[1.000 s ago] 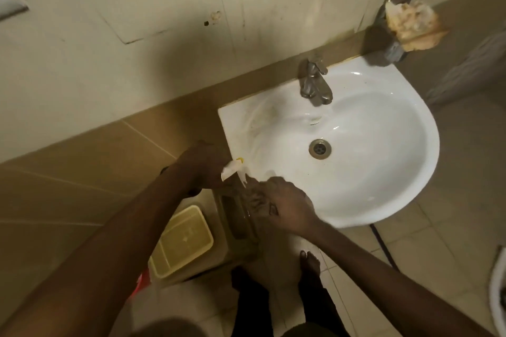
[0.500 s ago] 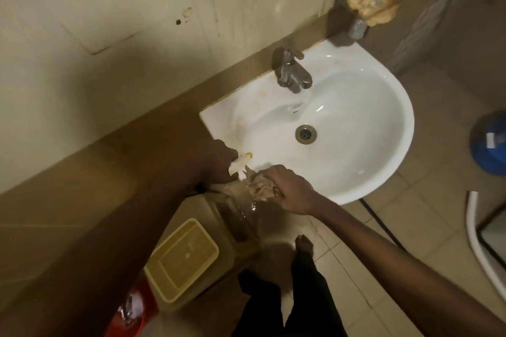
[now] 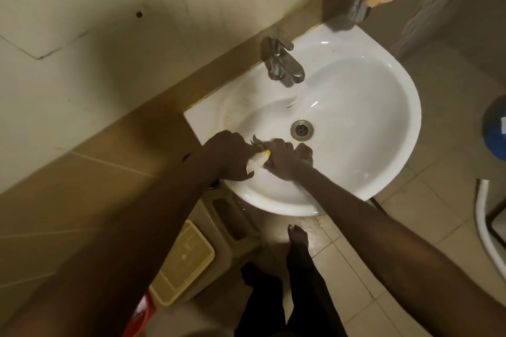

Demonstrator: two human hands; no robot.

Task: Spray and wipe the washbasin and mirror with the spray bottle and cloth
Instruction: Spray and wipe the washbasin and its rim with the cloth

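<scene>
Beige wall tiles (image 3: 82, 2) back a white washbasin (image 3: 388, 145), where the left hand (image 3: 227, 154) is closed around the spray bottle (image 3: 258, 160) at the near-left rim, nozzle toward the right hand (image 3: 284, 160), which presses a mostly hidden cloth (image 3: 256, 142) into the bowl. Just past the knuckles lies the drain (image 3: 302, 130), then the tap (image 3: 283, 63). Both forearms reach in from below, over a yellow-lidded bin (image 3: 183, 260) and a bare foot (image 3: 297, 238).
</scene>
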